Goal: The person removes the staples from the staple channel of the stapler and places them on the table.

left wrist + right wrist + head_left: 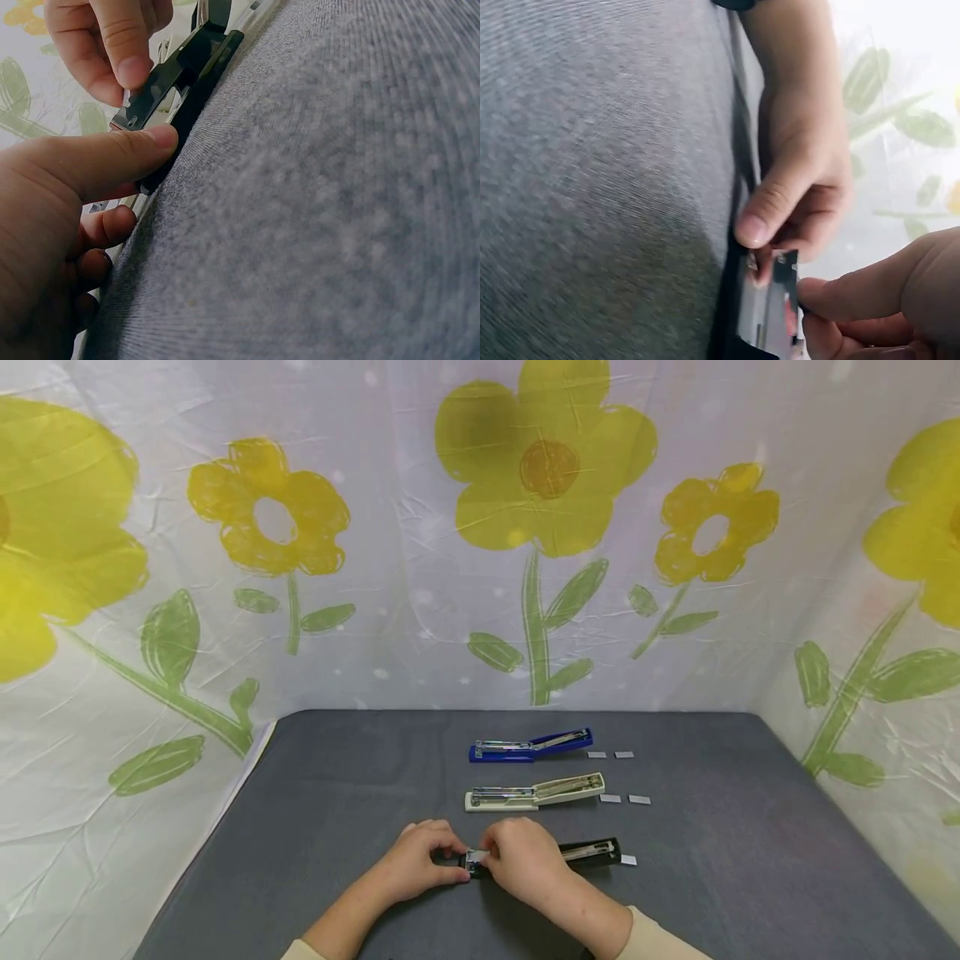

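A black stapler (592,853) lies opened out on the grey table, its top arm swung back to the right. My left hand (420,864) grips its left end between thumb and fingers. Over the metal staple channel, my right hand (525,860) pinches a small silvery staple strip (477,857), mostly hidden by the fingertips. In the left wrist view, the left thumb presses the side of the stapler (199,82), while the right thumb and finger meet above it. The right wrist view shows both hands close together at the stapler's end.
Behind the black stapler lie an opened cream stapler (502,798) and an opened blue stapler (502,750). Beside each are two staple strips (639,799). Another staple strip (628,860) lies at the black stapler's right end. A flowered curtain (397,568) hangs around the table (337,777).
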Motion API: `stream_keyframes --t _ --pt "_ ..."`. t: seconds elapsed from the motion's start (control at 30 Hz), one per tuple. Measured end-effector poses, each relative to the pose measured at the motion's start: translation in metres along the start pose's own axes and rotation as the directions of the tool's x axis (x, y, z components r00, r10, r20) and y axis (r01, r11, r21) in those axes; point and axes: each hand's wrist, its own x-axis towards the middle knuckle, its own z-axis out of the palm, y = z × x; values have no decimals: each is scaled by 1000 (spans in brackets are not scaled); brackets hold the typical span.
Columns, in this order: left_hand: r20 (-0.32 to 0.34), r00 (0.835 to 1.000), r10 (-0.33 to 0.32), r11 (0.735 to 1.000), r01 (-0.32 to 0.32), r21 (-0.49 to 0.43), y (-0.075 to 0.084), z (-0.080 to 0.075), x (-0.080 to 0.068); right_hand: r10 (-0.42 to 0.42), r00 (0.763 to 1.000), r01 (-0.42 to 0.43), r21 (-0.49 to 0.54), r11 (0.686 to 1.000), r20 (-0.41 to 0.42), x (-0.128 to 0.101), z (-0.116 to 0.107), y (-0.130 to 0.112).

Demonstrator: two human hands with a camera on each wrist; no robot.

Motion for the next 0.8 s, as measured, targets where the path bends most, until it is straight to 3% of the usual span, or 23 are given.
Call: stream_keyframes --t 0.17,0.4,0.8 --pt "3 1000 -6 1000 6 4 -1 0 0 23 1000 -24 47 999 14 -1 -8 3" --pt "-5 1000 -2 1000 2 14 -3 0 0 2 999 2 92 996 -42 -6 -19 6" --pt "-1 1000 5 1000 -5 14 -2 0 1 62 997 -57 97 994 -52 -19 -41 18"
